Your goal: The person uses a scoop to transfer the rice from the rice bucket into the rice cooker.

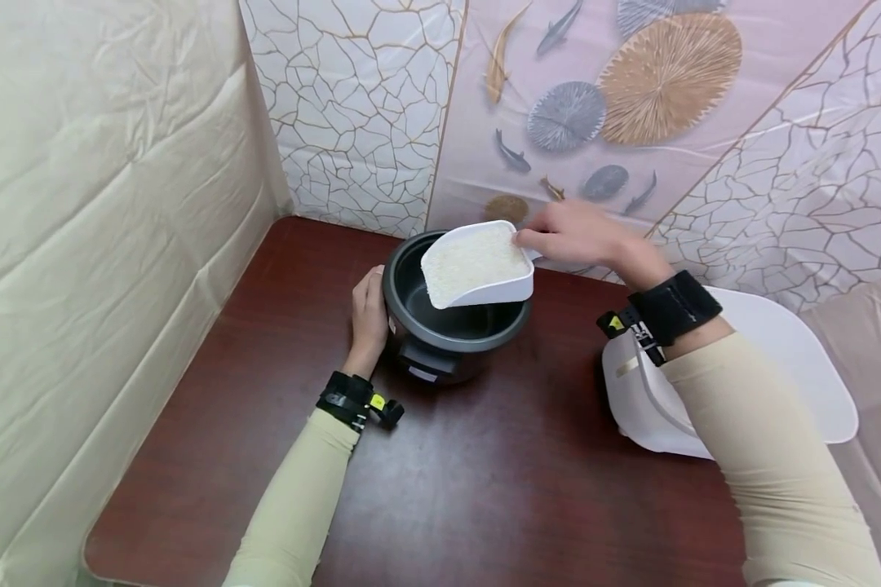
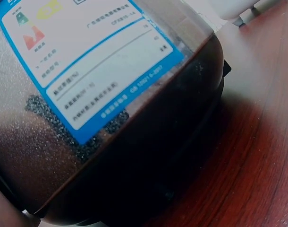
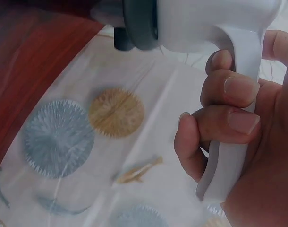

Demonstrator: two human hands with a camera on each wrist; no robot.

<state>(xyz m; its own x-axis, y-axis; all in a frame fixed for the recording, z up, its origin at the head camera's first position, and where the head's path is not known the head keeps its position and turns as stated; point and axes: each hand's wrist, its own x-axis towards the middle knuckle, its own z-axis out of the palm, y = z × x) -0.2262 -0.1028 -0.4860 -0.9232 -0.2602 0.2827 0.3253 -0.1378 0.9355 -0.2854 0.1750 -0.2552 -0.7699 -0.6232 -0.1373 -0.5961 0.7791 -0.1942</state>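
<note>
A dark rice cooker point(image 1: 451, 338) without its lid stands near the table's far edge, its bowl hollow and dark inside. My left hand point(image 1: 369, 314) rests against its left side. The left wrist view shows the cooker's body from close up, bearing a blue-and-white label point(image 2: 94, 66). Above the bowl, my right hand point(image 1: 576, 236) holds a white scoop point(image 1: 510, 290) loaded with rice point(image 1: 475, 261). The scoop's front lip points left, over the opening. In the right wrist view, curled fingers point(image 3: 229, 90) wrap round the scoop's handle point(image 3: 226, 165).
A white container point(image 1: 815, 383) stands at the table's right, partly behind my right forearm. The dark red wooden table point(image 1: 455, 489) meets a patterned wall covering point(image 1: 352, 122) at the back and a cream cloth wall point(image 1: 117, 244) on the left.
</note>
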